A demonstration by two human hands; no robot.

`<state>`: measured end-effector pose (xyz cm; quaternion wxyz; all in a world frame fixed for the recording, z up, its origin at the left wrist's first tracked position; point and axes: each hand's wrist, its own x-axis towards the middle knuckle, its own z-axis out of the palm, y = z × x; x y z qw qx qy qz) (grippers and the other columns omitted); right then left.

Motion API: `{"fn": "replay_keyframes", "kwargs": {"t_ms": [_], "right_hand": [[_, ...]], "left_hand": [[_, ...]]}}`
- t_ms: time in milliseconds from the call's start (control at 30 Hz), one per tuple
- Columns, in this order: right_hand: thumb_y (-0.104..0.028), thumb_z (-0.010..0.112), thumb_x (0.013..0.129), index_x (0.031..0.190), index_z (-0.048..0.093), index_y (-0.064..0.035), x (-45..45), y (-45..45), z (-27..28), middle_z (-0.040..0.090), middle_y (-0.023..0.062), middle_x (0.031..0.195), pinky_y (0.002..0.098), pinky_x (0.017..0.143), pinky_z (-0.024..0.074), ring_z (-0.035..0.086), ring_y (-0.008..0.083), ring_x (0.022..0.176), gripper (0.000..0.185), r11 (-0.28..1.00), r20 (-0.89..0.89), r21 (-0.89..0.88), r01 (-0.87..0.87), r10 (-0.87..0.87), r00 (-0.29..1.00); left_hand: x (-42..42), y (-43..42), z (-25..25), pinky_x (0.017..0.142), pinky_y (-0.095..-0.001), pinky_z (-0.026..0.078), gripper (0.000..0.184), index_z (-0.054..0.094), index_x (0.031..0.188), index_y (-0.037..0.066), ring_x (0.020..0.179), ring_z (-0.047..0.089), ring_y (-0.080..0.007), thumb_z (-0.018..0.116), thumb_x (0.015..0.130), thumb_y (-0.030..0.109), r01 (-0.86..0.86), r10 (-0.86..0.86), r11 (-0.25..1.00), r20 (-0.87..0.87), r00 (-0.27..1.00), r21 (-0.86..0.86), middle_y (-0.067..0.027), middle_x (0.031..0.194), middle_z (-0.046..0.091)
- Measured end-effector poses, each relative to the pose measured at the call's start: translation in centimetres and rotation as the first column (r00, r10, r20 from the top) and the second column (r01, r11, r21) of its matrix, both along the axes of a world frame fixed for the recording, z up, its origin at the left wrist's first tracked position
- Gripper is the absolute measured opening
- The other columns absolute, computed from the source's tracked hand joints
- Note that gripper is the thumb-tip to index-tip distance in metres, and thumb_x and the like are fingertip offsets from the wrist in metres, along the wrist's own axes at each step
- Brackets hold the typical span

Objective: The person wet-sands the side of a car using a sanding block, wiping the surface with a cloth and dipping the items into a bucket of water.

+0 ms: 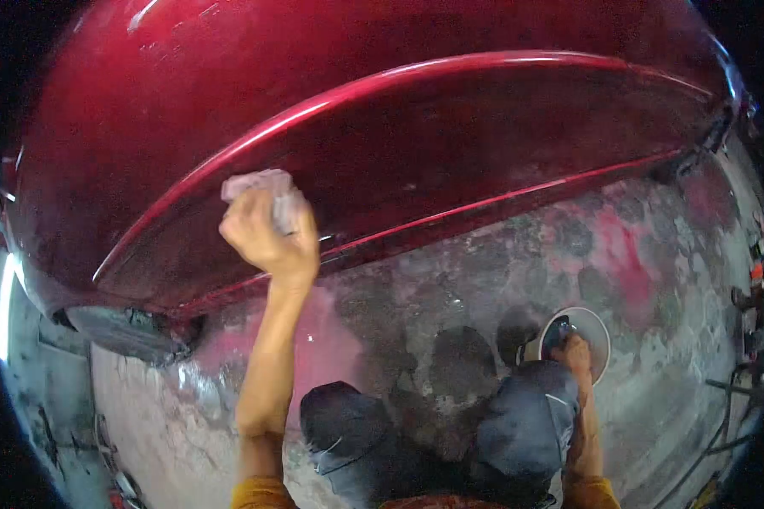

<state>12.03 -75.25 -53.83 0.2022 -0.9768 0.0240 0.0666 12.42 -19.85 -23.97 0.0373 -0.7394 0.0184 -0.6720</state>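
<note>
Being clamped in the left hand (267, 242), the nearer one, a pale-pink cloth (259, 181) is bunched over and beyond the curled fingers (248, 212), at the red car's lower side panel (450, 140); contact cannot be confirmed. Its far edge is pointed away from the forearm (267, 365), its long axis seemingly laid crosswise. Well right of that grip, the right hand (577, 352) is held inside a white bucket (603, 331), its closure hidden.

The sleeves (259, 494) are mustard yellow, the trousers (525, 424) dark blue-grey.
</note>
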Motion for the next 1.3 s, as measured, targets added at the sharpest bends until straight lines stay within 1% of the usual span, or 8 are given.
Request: {"fn": "replay_keyframes", "kwargs": {"t_ms": [333, 467, 500, 667, 800, 1033, 1133, 1300], "right_hand": [[-0.035, 0.083, 0.074, 0.117, 0.062, 0.0084, 0.7, -0.1, 1.4, 0.071, 0.033, 0.102, 0.0569, 0.089, 0.0553, 0.069, 0.0512, 0.101, 0.064, 0.982, -0.054, 0.052, -0.18, 0.183, 0.982], [-0.034, 0.083, 0.075, 0.104, 0.069, 0.009, -0.2, 0.8, 3.6, 0.072, 0.0324, 0.102, 0.0549, 0.087, 0.0579, 0.07, 0.0502, 0.099, 0.054, 0.999, -0.072, 0.031, -0.014, 0.016, 0.997], [-0.034, 0.082, 0.076, 0.103, 0.069, 0.009, 0.4, 0.6, 3.1, 0.073, 0.0326, 0.102, 0.0555, 0.086, 0.0587, 0.071, 0.0505, 0.1, 0.052, 0.999, -0.233, 0.05, -0.003, 0.014, 0.972], [-0.03, 0.078, 0.08, 0.103, 0.069, 0.006, 0.0, 3.4, 4.1, 0.074, 0.0315, 0.1, 0.0548, 0.087, 0.0603, 0.073, 0.0466, 0.099, 0.044, 1.0, -0.252, 0.0, 0.026, -0.025, 0.967], [-0.018, 0.063, 0.087, 0.106, 0.067, 0.0041, -0.4, 3.1, 3.3, 0.075, 0.0296, 0.094, 0.0528, 0.084, 0.062, 0.075, 0.0469, 0.093, 0.03, 0.994, -0.185, -0.062, -0.086, 0.073, 0.98], [-0.035, 0.079, 0.079, 0.108, 0.07, 0.0015, -0.8, 2.6, 1.2, 0.074, 0.0276, 0.105, 0.0538, 0.087, 0.0604, 0.073, 0.046, 0.1, 0.048, 0.994, -0.177, -0.076, 0.077, -0.089, 0.98], [-0.035, 0.081, 0.077, 0.113, 0.07, 0.0032, -0.3, 2.2, 2.3, 0.075, 0.0264, 0.11, 0.053, 0.091, 0.0598, 0.073, 0.0445, 0.104, 0.054, 0.998, -0.263, 0.009, 0.056, -0.052, 0.963], [-0.034, 0.08, 0.076, 0.109, 0.072, 0.0015, -0.3, 2.0, 2.6, 0.074, 0.0273, 0.109, 0.052, 0.093, 0.059, 0.072, 0.0451, 0.105, 0.05, 0.994, -0.202, 0.057, 0.094, -0.081, 0.976]], "left_hand": [[16.6, -24.4, 0.0, 0.094, -0.0436, 0.047, 0.027, 0.07, 0.106, 0.011, 0.115, 0.058, -0.0306, 0.069, 0.08, 0.018, 0.438, -0.148, 0.802, -0.576, 0.804, 0.406, -0.0107, 0.132, 0.062], [13.1, -17.2, -1.9, 0.088, -0.0444, 0.053, 0.026, 0.073, 0.107, 0.014, 0.117, 0.065, -0.0281, 0.069, 0.082, 0.018, 0.57, -0.284, 0.812, -0.767, 0.575, 0.126, -0.0116, 0.134, 0.067], [10.8, -14.5, -3.2, 0.08, -0.0485, 0.056, 0.023, 0.071, 0.105, 0.014, 0.106, 0.071, -0.03, 0.069, 0.084, 0.019, 0.428, -0.2, 0.838, -0.539, 0.818, 0.338, -0.0118, 0.127, 0.07], [4.8, -6.7, -3.2, 0.091, -0.0481, 0.048, 0.048, 0.077, 0.118, 0.014, 0.104, 0.06, -0.0346, 0.085, 0.071, 0.015, 0.142, -0.043, 0.959, -0.372, 0.927, 0.244, -0.0076, 0.117, 0.066], [7.6, -11.6, -0.3, 0.093, -0.0477, 0.047, 0.054, 0.077, 0.119, 0.016, 0.107, 0.056, -0.033, 0.088, 0.066, 0.016, 0.195, -0.097, 0.95, -0.363, 0.927, 0.243, -0.0074, 0.12, 0.065], [20.9, -28.8, 4.8, 0.076, -0.0464, 0.048, 0.022, 0.069, 0.104, 0.015, 0.098, 0.061, -0.0316, 0.069, 0.083, 0.017, 0.428, -0.293, 0.818, -0.363, 0.884, 0.383, -0.0037, 0.111, 0.066], [22.5, -30.9, 1.1, 0.105, -0.0467, 0.044, 0.024, 0.07, 0.106, 0.009, 0.123, 0.057, -0.031, 0.065, 0.085, 0.017, 0.464, -0.133, 0.724, -0.557, 0.82, 0.51, -0.0128, 0.139, 0.062], [19.7, -25.7, -7.1, 0.109, -0.0456, 0.043, 0.025, 0.075, 0.102, 0.008, 0.134, 0.051, -0.0278, 0.065, 0.084, 0.022, 0.534, -0.054, 0.639, -0.66, 0.749, 0.554, -0.0103, 0.135, 0.064]]}}
